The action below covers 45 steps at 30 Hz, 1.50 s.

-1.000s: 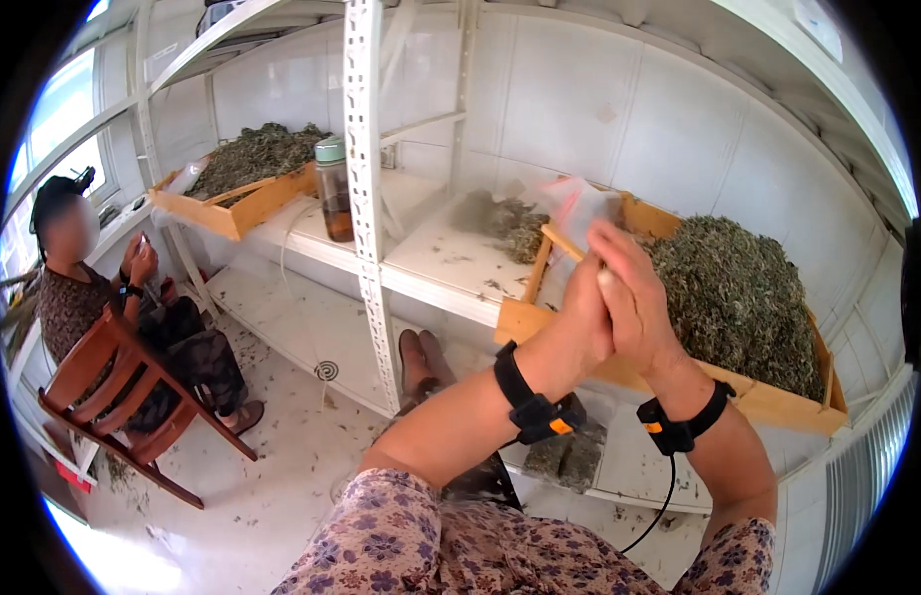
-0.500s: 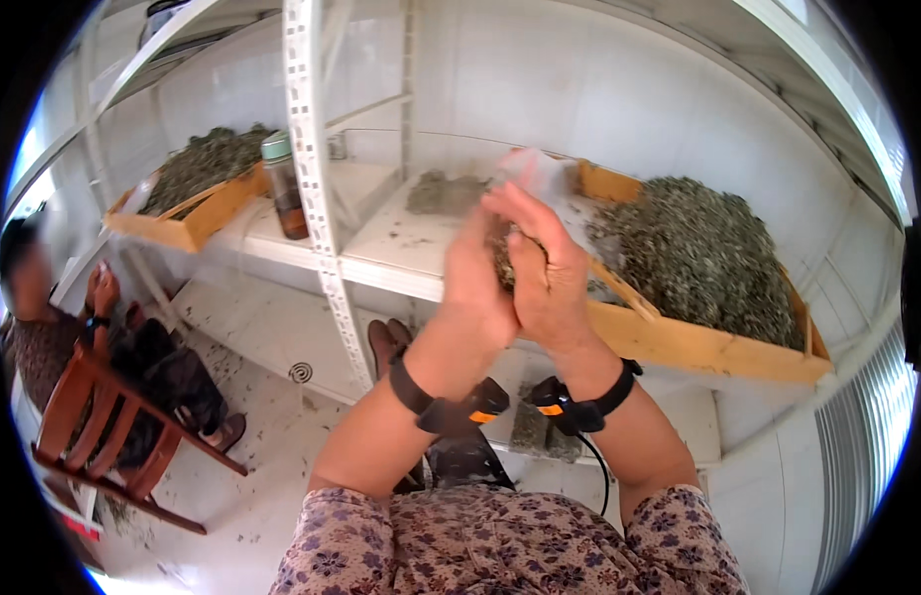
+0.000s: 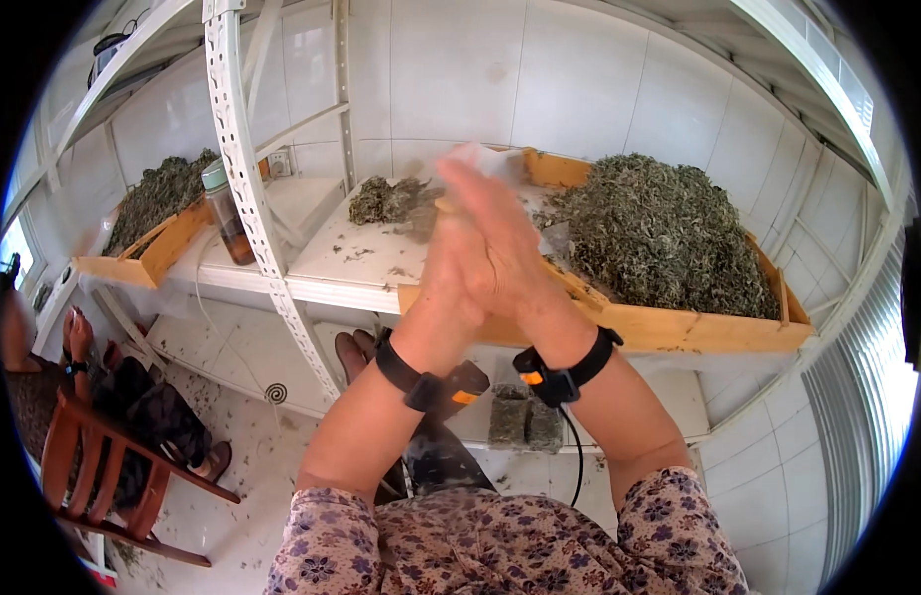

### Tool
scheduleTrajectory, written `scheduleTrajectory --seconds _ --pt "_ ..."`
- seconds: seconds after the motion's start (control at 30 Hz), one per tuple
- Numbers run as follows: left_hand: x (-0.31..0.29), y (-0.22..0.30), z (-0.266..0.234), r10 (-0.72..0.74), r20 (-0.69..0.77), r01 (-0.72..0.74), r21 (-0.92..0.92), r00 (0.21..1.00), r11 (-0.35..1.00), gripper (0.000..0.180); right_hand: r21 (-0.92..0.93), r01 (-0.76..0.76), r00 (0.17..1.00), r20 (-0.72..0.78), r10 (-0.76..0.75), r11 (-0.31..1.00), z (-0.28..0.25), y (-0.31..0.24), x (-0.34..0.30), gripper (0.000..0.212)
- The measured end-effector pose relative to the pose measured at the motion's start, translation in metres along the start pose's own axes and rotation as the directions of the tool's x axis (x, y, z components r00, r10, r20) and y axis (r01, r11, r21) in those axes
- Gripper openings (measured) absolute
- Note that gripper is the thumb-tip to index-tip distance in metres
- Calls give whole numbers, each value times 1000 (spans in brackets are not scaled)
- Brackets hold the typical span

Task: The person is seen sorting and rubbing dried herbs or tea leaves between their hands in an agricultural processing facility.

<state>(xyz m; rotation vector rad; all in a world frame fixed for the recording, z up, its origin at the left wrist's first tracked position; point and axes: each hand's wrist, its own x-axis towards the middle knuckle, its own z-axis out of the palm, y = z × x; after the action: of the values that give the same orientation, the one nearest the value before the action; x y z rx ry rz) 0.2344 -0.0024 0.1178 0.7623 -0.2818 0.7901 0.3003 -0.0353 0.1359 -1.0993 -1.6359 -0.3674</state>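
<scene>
My left hand (image 3: 449, 266) and my right hand (image 3: 504, 248) press together palm to palm above the front of a white shelf (image 3: 327, 288). Their fingers point up and away, somewhat blurred. What lies between the palms is hidden now; half a second ago a clump of dried plant stuff showed there. Just right of the hands, a big heap of shredded grey-green dried herb (image 3: 669, 238) fills a shallow wooden tray (image 3: 679, 328). Left of them a smaller pile of the same herb (image 3: 381, 200) lies on the shelf. Behind the fingers is part of a whitish plastic bag (image 3: 490, 159).
A perforated white post (image 3: 244, 149) stands left. Beyond it are a lidded bottle (image 3: 228, 218) and another herb-filled wooden tray (image 3: 163, 253). Pressed herb blocks (image 3: 525, 421) lie on the lower shelf. A person (image 3: 44, 397) sits by a wooden chair (image 3: 114, 466) at far left.
The hands have gone from slightly parted, with dried herb showing between them, to closed palm on palm. My view has shifted, so the shelf shows lower and further left.
</scene>
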Motion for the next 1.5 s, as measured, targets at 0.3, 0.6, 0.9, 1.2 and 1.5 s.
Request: scheduleTrajectory --seconds 0.3,0.6,0.9,1.2,1.5 --pt "22 -4 -13 -97 -266 88 -48 959 995 29 -24 40 993 -112 -42 999 -4 35 -5 34" --pt "19 2 -22 6 -103 21 254 995 967 34 -28 136 985 -102 -139 990 9 15 -15 37" --pt "1 -8 12 -100 -255 103 0 962 995 38 -288 269 958 177 -225 919 -11 44 8 33" --pt "-26 15 -1 -17 -285 37 65 958 997 38 116 365 931 -32 -364 924 18 -17 -21 39" --pt "-99 38 -12 79 -209 -44 167 975 985 35 204 377 913 86 -400 904 49 -53 -19 44"
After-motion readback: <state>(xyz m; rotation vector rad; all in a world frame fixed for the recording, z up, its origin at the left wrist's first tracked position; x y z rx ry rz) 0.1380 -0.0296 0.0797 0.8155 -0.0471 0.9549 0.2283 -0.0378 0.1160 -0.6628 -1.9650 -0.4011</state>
